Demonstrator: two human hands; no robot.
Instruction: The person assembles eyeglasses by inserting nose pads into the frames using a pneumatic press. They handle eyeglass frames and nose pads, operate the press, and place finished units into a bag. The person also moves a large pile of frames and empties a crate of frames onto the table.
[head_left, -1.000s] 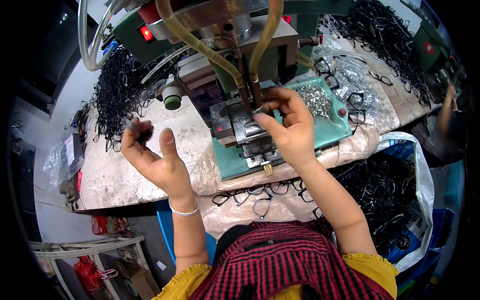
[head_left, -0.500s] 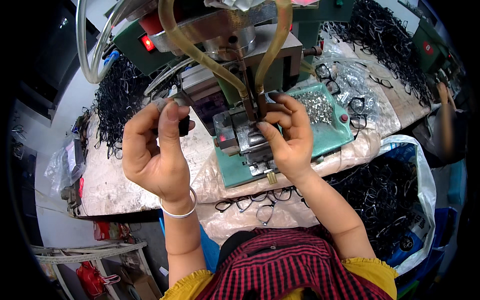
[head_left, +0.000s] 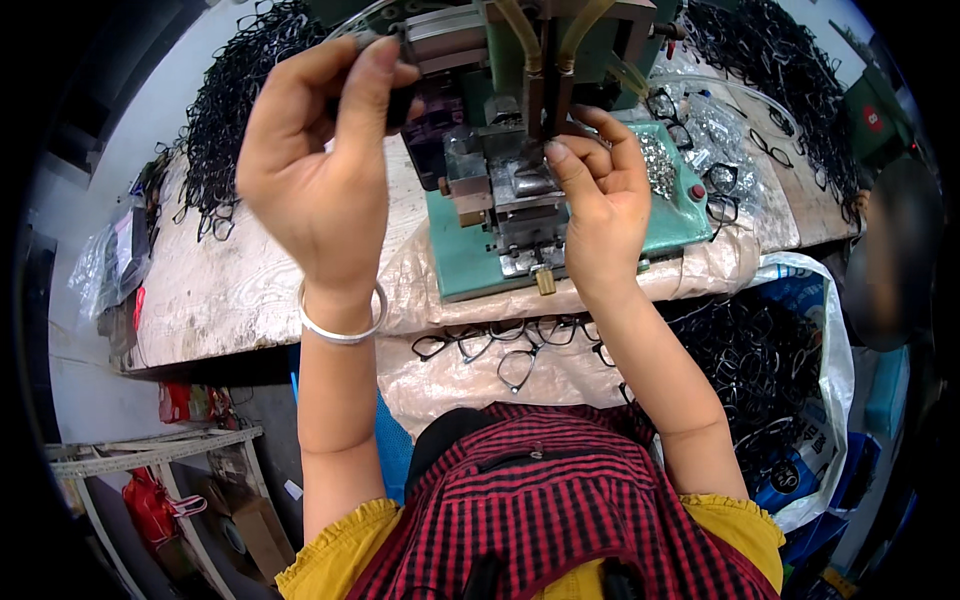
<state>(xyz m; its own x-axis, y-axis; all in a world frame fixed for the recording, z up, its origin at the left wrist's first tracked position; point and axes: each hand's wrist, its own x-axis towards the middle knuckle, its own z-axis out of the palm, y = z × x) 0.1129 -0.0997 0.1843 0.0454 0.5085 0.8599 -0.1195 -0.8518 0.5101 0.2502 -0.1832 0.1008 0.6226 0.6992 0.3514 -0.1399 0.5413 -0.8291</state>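
Note:
Raised at the left of the bench machine, my left hand (head_left: pixel 325 190) has its thumb and fingers closed around a small black thing (head_left: pixel 401 106), mostly hidden behind them. A pale covering wraps one fingertip. At the machine's metal clamp block (head_left: pixel 532 183), my right hand (head_left: pixel 608 205) pinches thumb against forefinger, close beside two upright brownish metal bars (head_left: pixel 536 105). Whatever lies in that pinch is too small to make out. Yellowish hoses (head_left: pixel 517 25) run down to the bars. Below the block, a brass knob (head_left: pixel 544 280) sticks out over the machine's green base (head_left: pixel 462 270).
Right of my hand, a green tray (head_left: pixel 675 232) holds small metal parts (head_left: pixel 658 168). Piles of dark eyeglass frames (head_left: pixel 235 115) cover the back left and right. Several frames (head_left: pixel 516 370) lie on the cloth before me. A white bag (head_left: pixel 838 385) of frames stands right; another person blurs beyond.
My view has shifted, so the machine sits higher in the picture. My left hand has moved farther up alongside it with the black thing. My right hand stays by the clamp block.

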